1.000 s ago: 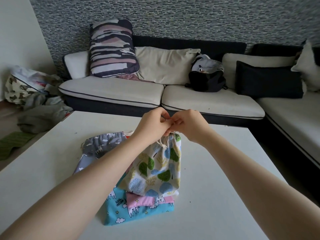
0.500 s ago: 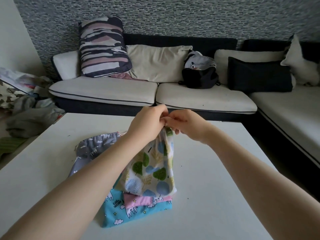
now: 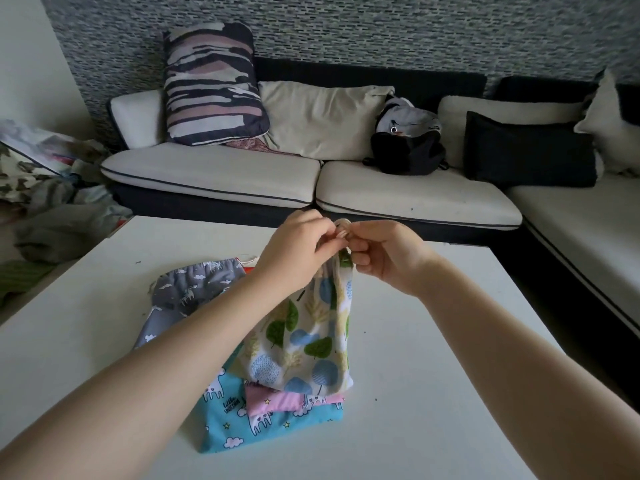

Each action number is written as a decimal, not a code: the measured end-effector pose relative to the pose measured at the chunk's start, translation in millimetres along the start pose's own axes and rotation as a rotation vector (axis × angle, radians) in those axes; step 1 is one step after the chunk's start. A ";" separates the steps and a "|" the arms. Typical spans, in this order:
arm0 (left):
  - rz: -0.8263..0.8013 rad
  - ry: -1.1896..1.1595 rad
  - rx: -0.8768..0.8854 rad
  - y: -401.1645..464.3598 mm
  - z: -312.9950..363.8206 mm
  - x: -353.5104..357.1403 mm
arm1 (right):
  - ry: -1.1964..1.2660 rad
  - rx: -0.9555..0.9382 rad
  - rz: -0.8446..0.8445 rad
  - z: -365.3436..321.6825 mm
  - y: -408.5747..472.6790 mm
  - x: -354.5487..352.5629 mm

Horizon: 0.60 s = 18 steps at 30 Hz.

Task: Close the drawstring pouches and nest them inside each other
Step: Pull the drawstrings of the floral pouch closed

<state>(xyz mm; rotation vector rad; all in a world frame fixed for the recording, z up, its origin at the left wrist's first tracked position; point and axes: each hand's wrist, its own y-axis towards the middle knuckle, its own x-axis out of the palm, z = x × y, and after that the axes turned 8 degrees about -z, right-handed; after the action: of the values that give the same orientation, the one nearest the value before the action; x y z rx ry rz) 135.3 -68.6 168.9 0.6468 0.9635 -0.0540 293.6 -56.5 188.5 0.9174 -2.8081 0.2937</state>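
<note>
Both the left hand (image 3: 298,249) and the right hand (image 3: 382,254) pinch the cream drawstring cord (image 3: 342,231) at the gathered mouth of the white tree-print fabric pouch (image 3: 308,337), which hangs above the stacked pouches (pink (image 3: 277,400), turquoise (image 3: 242,427), grey (image 3: 183,296)) on the white table (image 3: 433,375).

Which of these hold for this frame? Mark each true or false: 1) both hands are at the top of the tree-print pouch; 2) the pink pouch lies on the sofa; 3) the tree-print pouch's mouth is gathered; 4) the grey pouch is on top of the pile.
1) True: the left hand and right hand pinch the top of the tree-print pouch.
2) False: the pink pouch lies on the blue pouch on the white table.
3) True: it is bunched between the fingers.
4) False: the grey pouch lies flat at the pile's far left, partly under the others.
</note>
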 end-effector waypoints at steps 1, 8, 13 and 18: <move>0.003 0.017 0.012 0.1 0.5 -1.8 | -0.018 -0.011 0.036 -1.5 -1.2 0.2; -0.391 0.610 -0.486 -3.5 -18.1 -7.7 | -0.125 -0.028 0.439 8.8 1.3 -10.8; -0.407 0.618 -0.500 -7.6 -22.6 5.3 | -0.012 -0.070 0.363 35.2 -0.5 1.9; -0.226 0.511 -0.511 -14.8 -38.7 -6.3 | 0.017 -0.260 0.297 41.9 -5.3 15.9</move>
<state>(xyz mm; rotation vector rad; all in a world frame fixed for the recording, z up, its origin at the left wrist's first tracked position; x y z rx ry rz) 98.1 -61.5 151.1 0.0688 1.4749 0.1618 279.9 -79.6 152.2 0.4408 -2.8713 -0.0279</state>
